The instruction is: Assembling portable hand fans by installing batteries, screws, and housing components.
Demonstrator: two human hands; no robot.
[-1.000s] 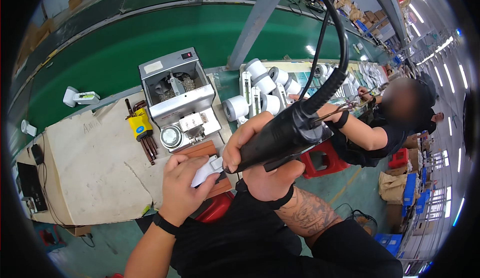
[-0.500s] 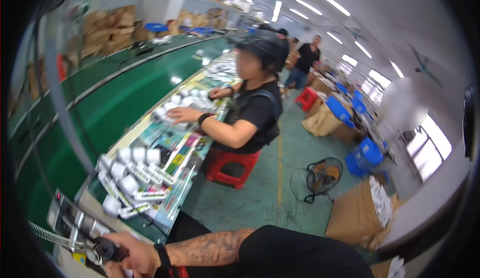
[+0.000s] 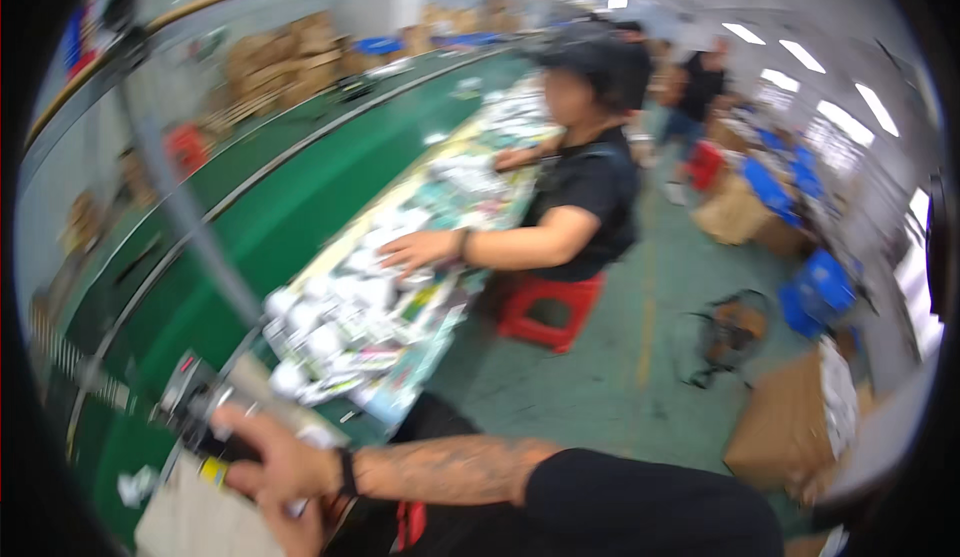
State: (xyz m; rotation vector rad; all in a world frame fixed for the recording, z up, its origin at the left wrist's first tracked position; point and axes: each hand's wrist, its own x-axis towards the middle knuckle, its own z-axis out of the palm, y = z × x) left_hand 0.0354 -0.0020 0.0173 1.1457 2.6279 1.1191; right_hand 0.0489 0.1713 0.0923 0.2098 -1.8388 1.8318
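Note:
My right hand (image 3: 285,452) reaches in from the lower right. Its fingers are curled round a dark, rounded tool handle (image 3: 232,447), largely covered by the hand and blurred. A metal coil spring (image 3: 95,377) runs toward this handle from the left. Close beside it sits a small dark-and-metal fixture (image 3: 190,392) with a red spot on top, and a yellow piece (image 3: 213,471) shows beneath. Under my right wrist, part of what looks like my left hand (image 3: 295,527) is visible; its fingers are mostly hidden and smeared.
White cylindrical parts with labelled strips (image 3: 335,337) cover the bench (image 3: 395,402) beyond my hand. A co-worker (image 3: 590,187) on a red stool (image 3: 552,312) reaches over that bench. A green conveyor (image 3: 290,222) runs along the left; a cardboard box (image 3: 785,422) and a floor fan (image 3: 735,332) stand right.
The view has swung, so the bench and co-worker sit farther right and the picture is more blurred. My right hand stays on the dark handle. The co-worker's near hand reaches over the parts closer to me.

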